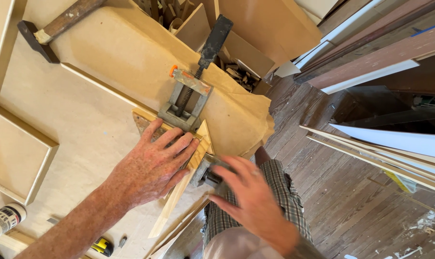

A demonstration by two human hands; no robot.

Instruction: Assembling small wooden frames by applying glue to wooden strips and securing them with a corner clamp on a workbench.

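A grey metal corner clamp point(186, 103) with a black screw handle point(216, 41) sits on the paper-covered workbench point(97, 86). It holds two light wooden frame strips point(204, 139) meeting at a corner. My left hand point(152, 165) lies flat, fingers spread, pressing on the strips just in front of the clamp. My right hand point(248, 194) is blurred at the bench edge, fingers curled around the clamp's second dark handle point(208, 176).
A hammer point(54, 26) lies at the far left. A framed square panel point(16, 153) rests at the left edge. A glue bottle point(4, 220) and a tape measure point(102, 246) lie near me. Boards and mouldings point(385, 62) lean to the right over a wooden floor.
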